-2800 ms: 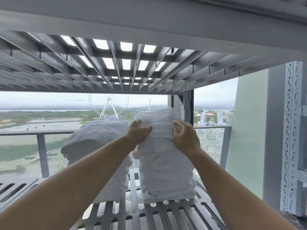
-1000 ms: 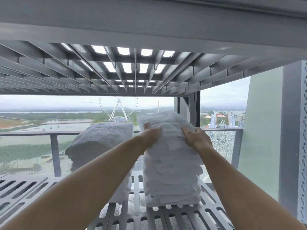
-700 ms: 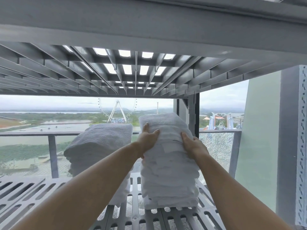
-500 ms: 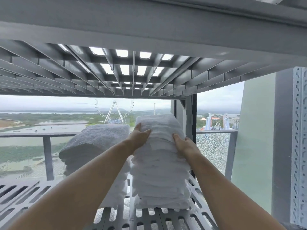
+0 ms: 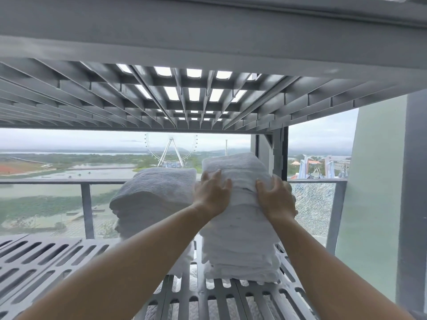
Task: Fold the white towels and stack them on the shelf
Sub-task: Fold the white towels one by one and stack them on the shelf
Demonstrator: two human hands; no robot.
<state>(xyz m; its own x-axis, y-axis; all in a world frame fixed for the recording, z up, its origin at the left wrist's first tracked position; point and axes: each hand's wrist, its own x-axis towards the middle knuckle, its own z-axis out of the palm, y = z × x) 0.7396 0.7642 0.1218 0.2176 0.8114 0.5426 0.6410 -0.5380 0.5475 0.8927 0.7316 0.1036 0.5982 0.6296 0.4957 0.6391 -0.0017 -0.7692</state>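
Observation:
Two stacks of folded white towels stand on a grey slotted metal shelf. The right stack is taller, and the left stack sits beside it, partly hidden by my left forearm. My left hand presses on the upper left side of the right stack with spread fingers. On the stack's upper right side, my right hand presses with its fingers spread over the top towel's edge. Both hands squeeze the stack from either side.
Another slotted shelf hangs low overhead. A perforated grey upright stands at the right, next to a pale green wall. Behind the shelf is a glass balcony railing with a cracked pane. More white cloth shows below the slots.
My hands have stayed on the top of the right stack, and their fingers have spread flatter against it. The stack has shifted slightly and stands straighter.

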